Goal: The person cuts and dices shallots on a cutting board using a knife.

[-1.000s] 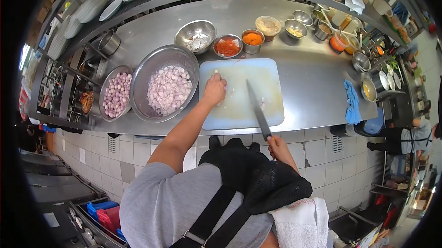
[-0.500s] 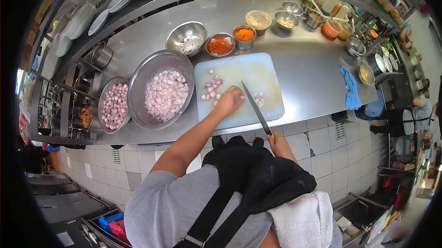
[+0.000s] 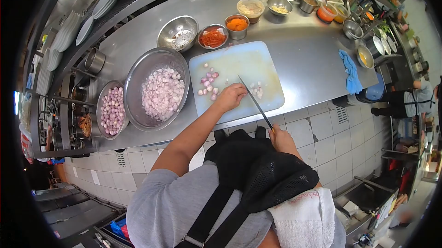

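My right hand [image 3: 282, 139] grips a kitchen knife [image 3: 256, 103] by its handle. The blade slants up and left over the white cutting board [image 3: 269, 66], its tip beyond my left hand. My left hand [image 3: 231, 96] is closed on the board beside the blade, fingers curled down; whatever they hold is hidden. Several whole peeled shallots [image 3: 209, 81] lie to the left of that hand. Right of the blade sits a small pile of cut shallot pieces [image 3: 257, 90].
A large steel bowl [image 3: 133, 70] of chopped shallots stands left of the board, beside a bowl of whole shallots [image 3: 112, 110]. Behind are a steel bowl [image 3: 168, 30], shredded orange food [image 3: 212, 37] and an orange-filled container [image 3: 237, 23]. A blue cloth [image 3: 350, 73] lies right; a person [image 3: 416, 103] stands beyond.
My left hand's fingers have curled in and drawn together beside the blade. My right hand still holds the knife. The whole view has shifted slightly.
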